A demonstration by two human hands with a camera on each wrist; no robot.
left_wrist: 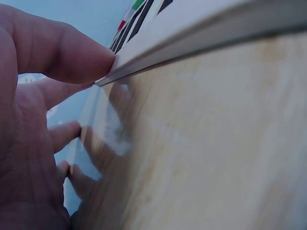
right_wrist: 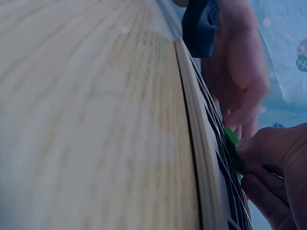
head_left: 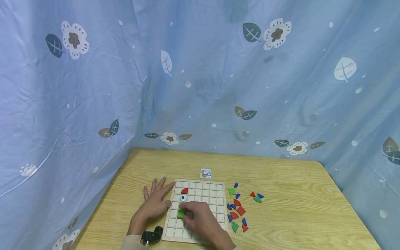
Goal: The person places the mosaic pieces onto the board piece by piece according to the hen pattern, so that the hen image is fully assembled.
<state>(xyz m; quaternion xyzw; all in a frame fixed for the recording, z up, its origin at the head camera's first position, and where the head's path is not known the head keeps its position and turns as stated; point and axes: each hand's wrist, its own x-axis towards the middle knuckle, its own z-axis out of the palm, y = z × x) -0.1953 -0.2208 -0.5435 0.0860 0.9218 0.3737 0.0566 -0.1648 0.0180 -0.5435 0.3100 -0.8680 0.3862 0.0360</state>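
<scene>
A pale wooden grid board (head_left: pixel 200 190) lies on the table. One of its columns holds a red quarter-circle (head_left: pixel 185 191), a white tile with an eye (head_left: pixel 183 198) and two green squares. My right hand (head_left: pixel 201 218) reaches over the board, its curled index finger and thumb at the edges of the lower green square (head_left: pixel 180 214). That hand partly covers the upper green square (head_left: pixel 181 204). In the right wrist view the thumb meets a green piece (right_wrist: pixel 231 140). My left hand (head_left: pixel 154 205) rests with spread fingers at the board's left edge, thumb and index finger touching it.
Right of the board lie loose pieces: a green square (head_left: pixel 232 191), a red square (head_left: pixel 241 210), a green leaf-like piece (head_left: pixel 235 227) and several blue half-circles. A small pattern card (head_left: pixel 205 173) sits behind the board. Blue curtains (head_left: pixel 200 86) surround the table (head_left: pixel 293 208).
</scene>
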